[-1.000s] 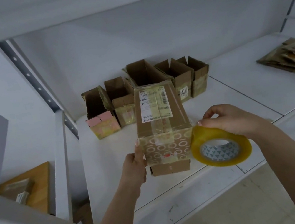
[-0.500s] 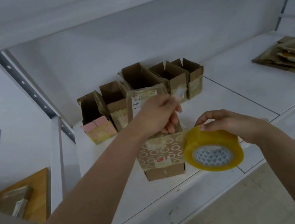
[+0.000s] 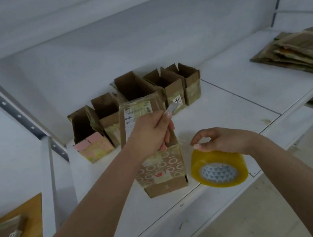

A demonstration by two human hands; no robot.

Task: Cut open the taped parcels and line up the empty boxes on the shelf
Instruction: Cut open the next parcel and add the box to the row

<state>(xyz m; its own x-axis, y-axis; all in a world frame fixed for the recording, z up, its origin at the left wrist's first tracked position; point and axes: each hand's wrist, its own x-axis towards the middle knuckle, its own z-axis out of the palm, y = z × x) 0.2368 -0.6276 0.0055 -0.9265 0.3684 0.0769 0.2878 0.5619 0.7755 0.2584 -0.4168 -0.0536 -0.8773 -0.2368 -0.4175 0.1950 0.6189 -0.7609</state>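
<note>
L hand [image 3: 149, 133] over the taped parcel [image 3: 157, 155], fingers curled round a thin pale tool [image 3: 171, 108]; looks like a cutter, too blurred to confirm, tip pointing up-right above the parcel's top. Parcel upright near shelf [image 3: 232, 105] front edge, label side facing up/back. R hand [image 3: 223, 141] pinches the top of a yellowish tape roll [image 3: 218, 168], which sits just beside the parcel on its right, at shelf edge. Hands apart, parcel between them. Behind parcel: row of five opened empty boxes [image 3: 134, 93] along back wall, flaps up. Far right on shelf: pile of flattened cardboard [image 3: 299, 49].
</note>
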